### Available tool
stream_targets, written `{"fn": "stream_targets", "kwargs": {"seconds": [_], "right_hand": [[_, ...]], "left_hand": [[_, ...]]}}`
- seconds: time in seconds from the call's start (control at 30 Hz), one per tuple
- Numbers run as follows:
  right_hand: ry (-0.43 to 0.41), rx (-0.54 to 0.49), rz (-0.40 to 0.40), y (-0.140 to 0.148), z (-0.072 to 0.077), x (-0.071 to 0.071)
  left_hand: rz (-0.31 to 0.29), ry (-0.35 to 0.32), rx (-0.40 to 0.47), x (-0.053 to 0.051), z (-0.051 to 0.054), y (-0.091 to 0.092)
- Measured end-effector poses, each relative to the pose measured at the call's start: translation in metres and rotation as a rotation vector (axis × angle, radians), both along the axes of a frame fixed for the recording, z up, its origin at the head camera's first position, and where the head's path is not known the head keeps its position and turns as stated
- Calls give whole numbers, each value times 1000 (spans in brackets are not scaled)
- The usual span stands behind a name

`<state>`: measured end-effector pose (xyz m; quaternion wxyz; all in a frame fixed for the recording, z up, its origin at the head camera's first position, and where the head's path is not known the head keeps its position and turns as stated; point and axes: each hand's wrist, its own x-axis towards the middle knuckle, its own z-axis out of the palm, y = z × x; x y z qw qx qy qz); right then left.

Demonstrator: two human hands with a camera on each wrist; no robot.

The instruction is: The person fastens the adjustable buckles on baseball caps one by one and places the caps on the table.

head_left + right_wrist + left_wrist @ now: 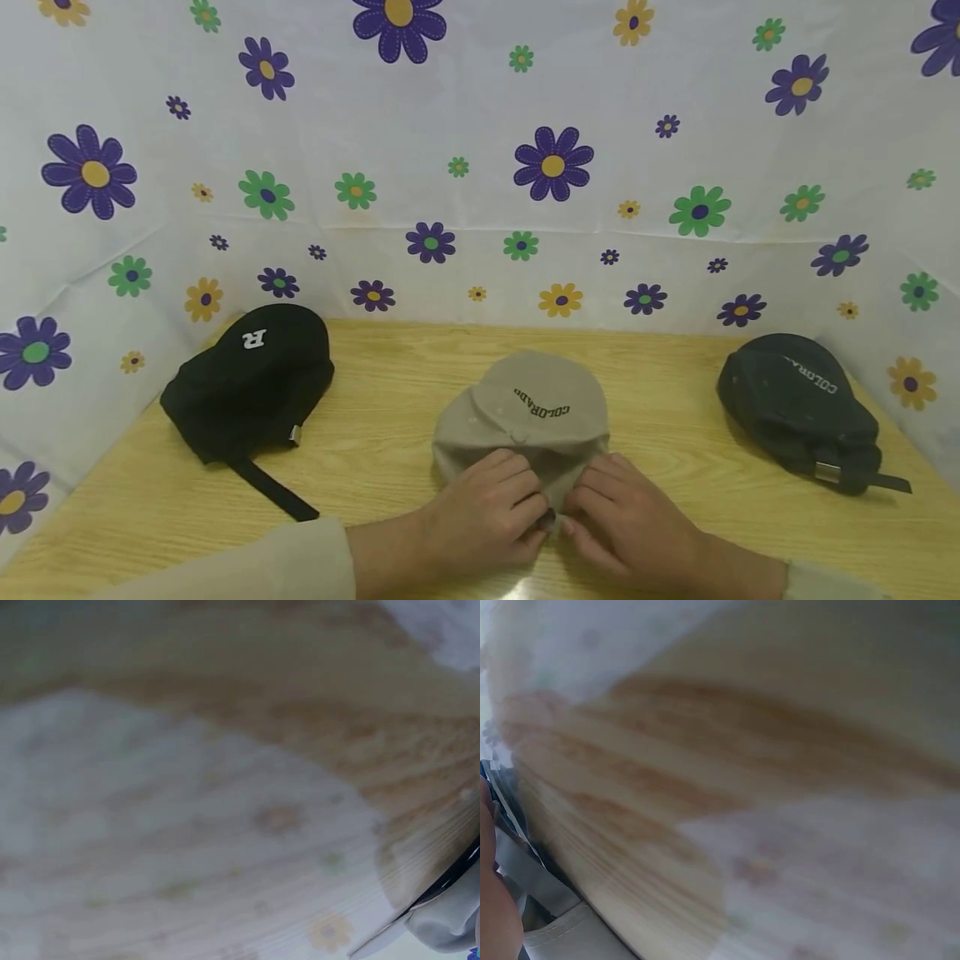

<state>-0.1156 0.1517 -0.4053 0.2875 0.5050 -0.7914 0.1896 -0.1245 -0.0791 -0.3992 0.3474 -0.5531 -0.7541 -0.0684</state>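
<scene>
A beige cap (pixel 555 400) with "COLORADO" lettering lies in the middle of the wooden table, its strap side toward the near edge. My left hand (pixel 487 512) and my right hand (pixel 637 525) meet at that side, fingers curled, pinching the cap's back strap. A small dark bit shows between the fingertips; the rest of the strap is hidden by them. In the left wrist view, a grey strap (pixel 536 881) and part of the left hand (pixel 496 911) appear at the lower left. The right wrist view shows pale cap fabric (pixel 450 911) at the lower right.
A black cap (pixel 262 383) with a white "R" lies at the left, its strap (pixel 276 492) hanging loose toward me. A dark cap (pixel 795 408) with a metal buckle (pixel 828 472) lies at the right. Behind the table (pixel 390 375) hangs a flowered cloth (pixel 480 108).
</scene>
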Motion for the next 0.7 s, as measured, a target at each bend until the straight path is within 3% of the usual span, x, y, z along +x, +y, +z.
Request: {"fn": "stream_targets", "kwargs": {"seconds": [0.33, 0.7], "right_hand": [[-32, 12, 23, 2, -1, 1], [-41, 53, -8, 1, 2, 1]], "left_hand": [[-26, -16, 7, 2, 0, 1], [-26, -45, -10, 0, 1, 0]]}}
